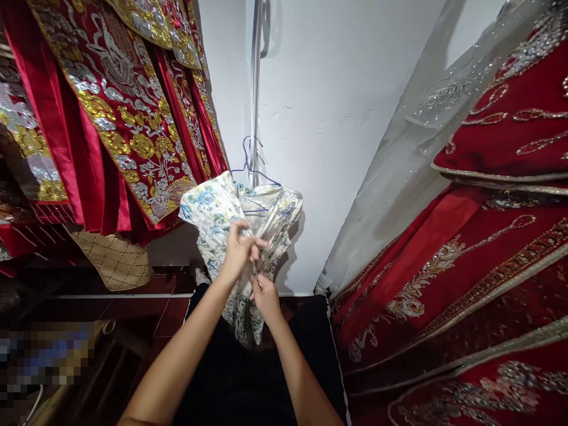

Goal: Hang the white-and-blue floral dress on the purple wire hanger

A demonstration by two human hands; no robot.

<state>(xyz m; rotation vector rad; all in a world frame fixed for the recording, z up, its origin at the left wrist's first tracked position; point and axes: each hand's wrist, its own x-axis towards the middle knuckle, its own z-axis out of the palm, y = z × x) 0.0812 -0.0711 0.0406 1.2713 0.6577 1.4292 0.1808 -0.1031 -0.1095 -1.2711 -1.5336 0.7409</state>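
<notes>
A white blouse with a blue, yellow and green floral print (pixel 213 204) hangs in front of me on a thin purple hanger (pixel 261 175), its neckline open in a V. My left hand (pixel 240 251) is over the middle of the blouse front, fingers bent and partly spread; blur hides whether they pinch the cloth. Just below and to the right, my right hand (pixel 265 296) has its thumb and fingers closed on the blouse's front edge. Beneath the hands the cloth falls into narrow folds.
Red costumes with gold and silver embroidery (pixel 142 130) hang at the left. More red beaded garments (pixel 444 266) and a clear plastic cover (pixel 390 160) fill the right side. A metal pole (pixel 254 89) runs along the white wall (pixel 337 77). A wooden stool (pixel 110 367) stands lower left.
</notes>
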